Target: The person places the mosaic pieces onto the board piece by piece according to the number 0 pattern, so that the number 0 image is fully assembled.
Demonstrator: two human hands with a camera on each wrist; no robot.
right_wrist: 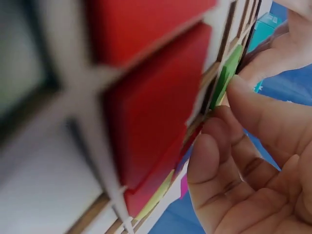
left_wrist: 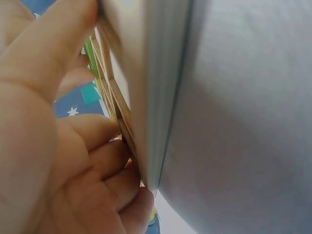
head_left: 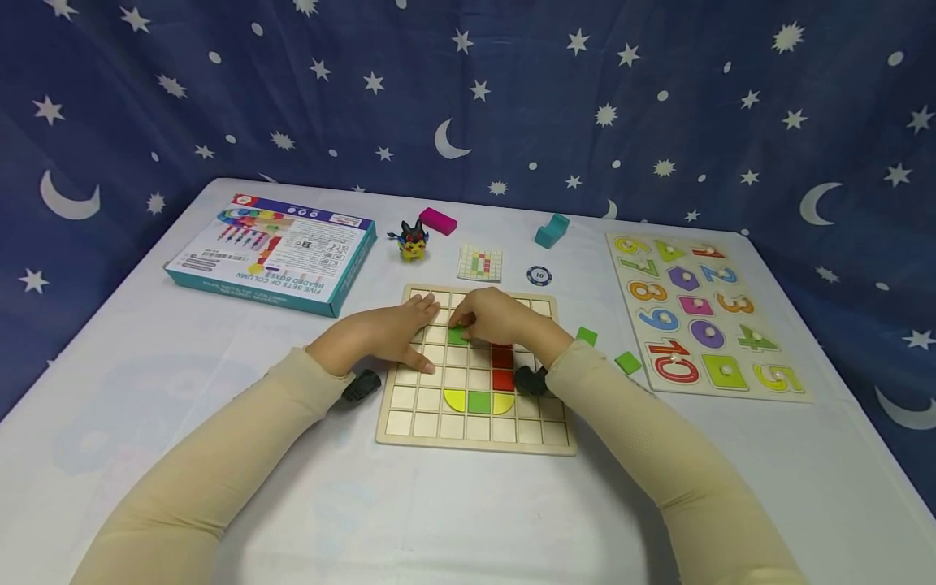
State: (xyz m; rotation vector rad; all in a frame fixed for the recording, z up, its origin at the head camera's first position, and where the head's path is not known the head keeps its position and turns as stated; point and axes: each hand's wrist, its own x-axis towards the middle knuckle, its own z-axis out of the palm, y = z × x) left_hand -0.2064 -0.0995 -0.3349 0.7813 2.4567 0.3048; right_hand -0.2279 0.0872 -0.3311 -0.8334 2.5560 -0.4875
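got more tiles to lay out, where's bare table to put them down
Bare white tablecloth lies in front of the wooden grid board, between the sleeves, and left of it below the teal box. It is crowded between the board and the number puzzle, where loose green tiles lie.

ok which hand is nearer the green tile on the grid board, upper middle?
Right. The right hand touches the green tile with curled fingertips, apparently pinching it. The left hand rests flat on the grid board just left of the tile.
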